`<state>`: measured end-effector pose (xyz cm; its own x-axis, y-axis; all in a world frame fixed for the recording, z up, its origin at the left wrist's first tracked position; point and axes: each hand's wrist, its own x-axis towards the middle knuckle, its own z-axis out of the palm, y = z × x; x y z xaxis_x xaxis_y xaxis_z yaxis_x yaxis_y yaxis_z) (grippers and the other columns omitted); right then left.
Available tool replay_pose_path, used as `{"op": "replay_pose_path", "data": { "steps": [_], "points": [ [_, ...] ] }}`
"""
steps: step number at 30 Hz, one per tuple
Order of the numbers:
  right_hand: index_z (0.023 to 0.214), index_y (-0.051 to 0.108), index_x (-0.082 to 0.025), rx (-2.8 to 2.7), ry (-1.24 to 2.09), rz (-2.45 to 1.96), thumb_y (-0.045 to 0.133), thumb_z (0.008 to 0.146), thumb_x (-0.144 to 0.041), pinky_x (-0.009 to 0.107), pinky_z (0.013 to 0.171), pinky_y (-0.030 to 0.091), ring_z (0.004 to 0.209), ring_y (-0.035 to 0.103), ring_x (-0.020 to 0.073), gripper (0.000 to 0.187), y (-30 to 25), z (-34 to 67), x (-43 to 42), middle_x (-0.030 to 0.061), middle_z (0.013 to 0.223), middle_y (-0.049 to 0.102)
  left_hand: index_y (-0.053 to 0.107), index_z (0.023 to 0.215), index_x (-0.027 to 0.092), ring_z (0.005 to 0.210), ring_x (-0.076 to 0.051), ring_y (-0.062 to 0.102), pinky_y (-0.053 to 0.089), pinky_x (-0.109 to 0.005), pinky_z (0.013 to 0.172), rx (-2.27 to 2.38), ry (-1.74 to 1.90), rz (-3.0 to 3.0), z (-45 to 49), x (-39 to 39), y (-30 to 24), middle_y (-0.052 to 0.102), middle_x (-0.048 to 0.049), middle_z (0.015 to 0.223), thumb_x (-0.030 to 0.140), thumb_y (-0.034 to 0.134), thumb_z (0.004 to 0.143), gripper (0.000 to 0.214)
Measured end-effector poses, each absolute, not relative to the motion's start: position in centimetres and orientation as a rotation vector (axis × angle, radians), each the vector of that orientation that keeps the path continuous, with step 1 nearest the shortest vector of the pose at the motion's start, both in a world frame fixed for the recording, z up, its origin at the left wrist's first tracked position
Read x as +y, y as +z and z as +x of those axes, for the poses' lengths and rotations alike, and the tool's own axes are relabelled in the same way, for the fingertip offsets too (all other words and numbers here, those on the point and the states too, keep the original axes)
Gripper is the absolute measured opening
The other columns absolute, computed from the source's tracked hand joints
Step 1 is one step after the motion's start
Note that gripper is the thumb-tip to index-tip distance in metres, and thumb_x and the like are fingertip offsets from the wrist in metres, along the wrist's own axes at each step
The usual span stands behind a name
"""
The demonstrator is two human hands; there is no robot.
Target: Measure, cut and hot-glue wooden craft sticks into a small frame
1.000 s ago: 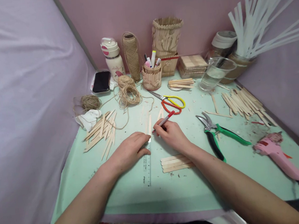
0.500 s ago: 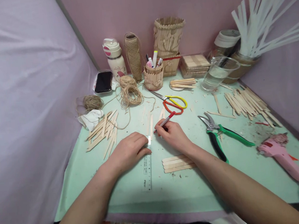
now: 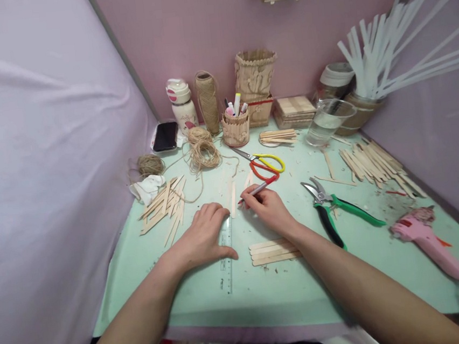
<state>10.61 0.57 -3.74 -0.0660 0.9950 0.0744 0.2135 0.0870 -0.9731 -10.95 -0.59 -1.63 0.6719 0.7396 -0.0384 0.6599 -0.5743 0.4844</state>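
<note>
My left hand (image 3: pixel 205 236) lies on a clear plastic ruler (image 3: pixel 228 275), its thumb spread away from the fingers and pressing near the ruler's right edge. The ruler points away from me; part of it is hidden under the hand. Just beyond the fingertips, a thin wooden craft stick (image 3: pixel 234 199) lies lengthwise. My right hand (image 3: pixel 271 209) is closed around a grey pen with a red cap end (image 3: pixel 260 187), tip down close to the stick's right side. Several whole craft sticks (image 3: pixel 267 252) lie in a row beside my right wrist.
Scissors (image 3: pixel 267 167) lie beyond my right hand. Pruning shears (image 3: pixel 330 205) and a pink glue gun (image 3: pixel 435 247) lie to the right. Cut sticks (image 3: pixel 169 202) are piled left, near twine (image 3: pixel 205 153). A clear cup of water (image 3: pixel 324 125) stands at the back right.
My left thumb has swung away from the fingers, toward me along the ruler. The pen stays in my right hand with its tip beside the stick. The view has tilted upward slightly.
</note>
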Motion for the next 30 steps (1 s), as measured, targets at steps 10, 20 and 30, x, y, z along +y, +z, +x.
{"op": "replay_pose_path", "data": {
  "steps": [10, 20, 30],
  "points": [
    [0.077, 0.063, -0.019, -1.321, 0.988, -1.295, 0.058, 0.089, -0.043, 0.027, 0.063, 0.044, 0.066, 0.059, 0.0152, 0.028, -3.4, 11.9, 0.8, 0.0015, 0.073, 0.065, 0.049, 0.128, 0.020, 0.118, -0.034, 0.045, 0.042, -0.053, 0.101, 1.219, 0.271, 2.329, -11.2, -0.5, -2.1, 0.046, -0.0115, 0.124, 0.057, 0.087, 0.058, 0.088],
    [0.071, 0.061, -0.020, -1.401, 0.899, -1.296, 0.055, 0.090, -0.041, 0.027, 0.062, 0.044, 0.063, 0.058, 0.0143, 0.030, -2.8, 12.1, 0.5, 0.0028, 0.077, 0.067, 0.050, 0.105, 0.020, 0.105, -0.031, 0.048, 0.046, -0.048, 0.091, 1.332, 0.296, 2.254, -11.2, -0.4, -1.7, 0.048, -0.0080, 0.110, 0.053, 0.091, 0.046, 0.080],
    [0.104, 0.060, -0.022, -1.345, 0.901, -1.217, 0.045, 0.090, -0.029, 0.027, 0.064, 0.046, 0.062, 0.060, 0.0141, 0.021, -2.5, 12.9, 0.6, -0.0032, 0.067, 0.063, 0.043, 0.121, 0.021, 0.091, -0.025, 0.060, 0.049, -0.036, 0.074, 1.339, 0.209, 2.046, -11.2, -0.3, -0.9, 0.057, -0.0038, 0.102, 0.047, 0.086, 0.055, 0.083]
  ]
}}
